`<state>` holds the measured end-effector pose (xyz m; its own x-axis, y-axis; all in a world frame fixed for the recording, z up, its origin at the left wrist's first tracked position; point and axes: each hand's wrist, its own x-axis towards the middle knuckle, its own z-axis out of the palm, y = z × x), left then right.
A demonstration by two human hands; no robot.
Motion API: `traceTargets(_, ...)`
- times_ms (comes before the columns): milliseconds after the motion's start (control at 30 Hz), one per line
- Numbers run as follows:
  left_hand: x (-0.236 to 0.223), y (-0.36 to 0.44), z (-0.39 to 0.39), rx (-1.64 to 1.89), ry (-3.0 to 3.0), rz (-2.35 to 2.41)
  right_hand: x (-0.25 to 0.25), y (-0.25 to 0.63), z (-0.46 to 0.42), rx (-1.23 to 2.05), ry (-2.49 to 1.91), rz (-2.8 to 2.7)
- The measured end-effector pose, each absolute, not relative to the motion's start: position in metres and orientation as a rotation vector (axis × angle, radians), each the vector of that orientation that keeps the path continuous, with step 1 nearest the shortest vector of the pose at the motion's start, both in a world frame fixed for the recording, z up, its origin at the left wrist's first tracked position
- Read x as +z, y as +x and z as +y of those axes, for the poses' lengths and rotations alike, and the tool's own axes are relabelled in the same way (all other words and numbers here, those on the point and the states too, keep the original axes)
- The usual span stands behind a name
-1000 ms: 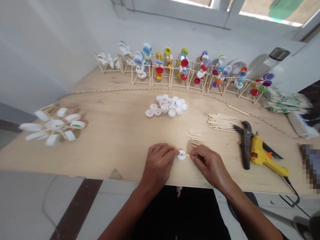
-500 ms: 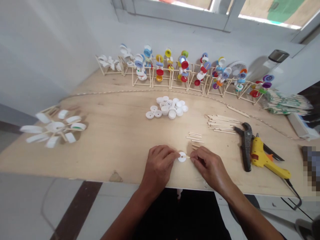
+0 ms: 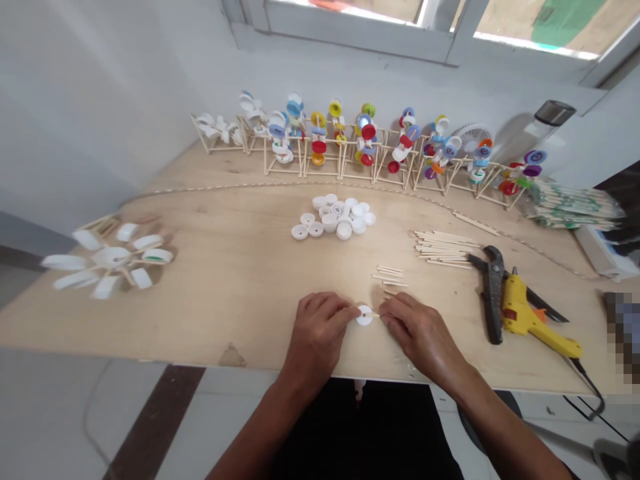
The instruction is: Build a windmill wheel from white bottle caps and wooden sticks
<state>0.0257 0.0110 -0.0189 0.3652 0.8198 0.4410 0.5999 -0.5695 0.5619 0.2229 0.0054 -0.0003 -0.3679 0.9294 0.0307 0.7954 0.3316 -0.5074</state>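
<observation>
The grip of the right hand (image 3: 413,330) pinches the outer end of a thin stick (image 3: 373,315); the left hand (image 3: 319,333) pins the left edge of a white cap (image 3: 365,321), which lies between the hands near the front of the worktop (image 3: 225,280). The cap looks light, stiff and slick, apt to skid, so best held by its rim; the stick probably snaps if bent.
</observation>
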Motion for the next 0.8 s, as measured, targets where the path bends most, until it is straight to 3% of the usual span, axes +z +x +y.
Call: traceTargets(800,-0.023,0.035,-0.012,0.976,2.577,1.372,-0.009,0.231,-0.030,0.274,-1.423,-2.051)
